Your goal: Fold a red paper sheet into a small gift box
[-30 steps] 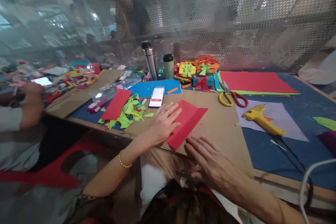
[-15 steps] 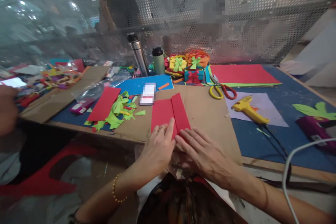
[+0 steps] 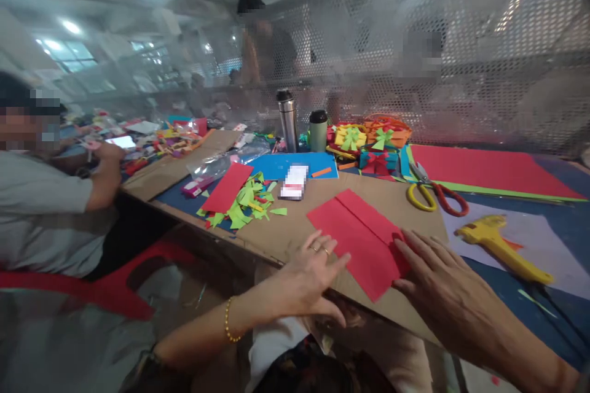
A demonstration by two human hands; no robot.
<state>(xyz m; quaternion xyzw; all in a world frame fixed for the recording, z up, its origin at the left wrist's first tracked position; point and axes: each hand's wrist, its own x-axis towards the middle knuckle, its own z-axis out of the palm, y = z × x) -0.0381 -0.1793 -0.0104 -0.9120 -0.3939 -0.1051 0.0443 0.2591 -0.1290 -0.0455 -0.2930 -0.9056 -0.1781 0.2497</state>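
- left hand [image 3: 306, 279] open, flat, fingertips on folded red paper [image 3: 362, 239], lower center
- right hand [image 3: 440, 279] open, pressing paper's right edge
- scissors [image 3: 431, 193] upper right

Folded paper sheet [image 3: 362, 239]: plain red, on a brown cardboard mat [image 3: 295, 230]. Worktop [image 3: 560, 313]: dark blue surface. Paper scraps [image 3: 244, 202]: lime green, a few red among them. Scissors [image 3: 433, 195]: one yellow handle, one red. Glue gun [image 3: 500, 245]: yellow, on a pale lilac sheet [image 3: 548, 252]. Flask [image 3: 289, 120]: silver steel, black cap. Tumbler [image 3: 318, 131]: sage green, black lid. Bracelet [image 3: 229, 321]: gold beads.
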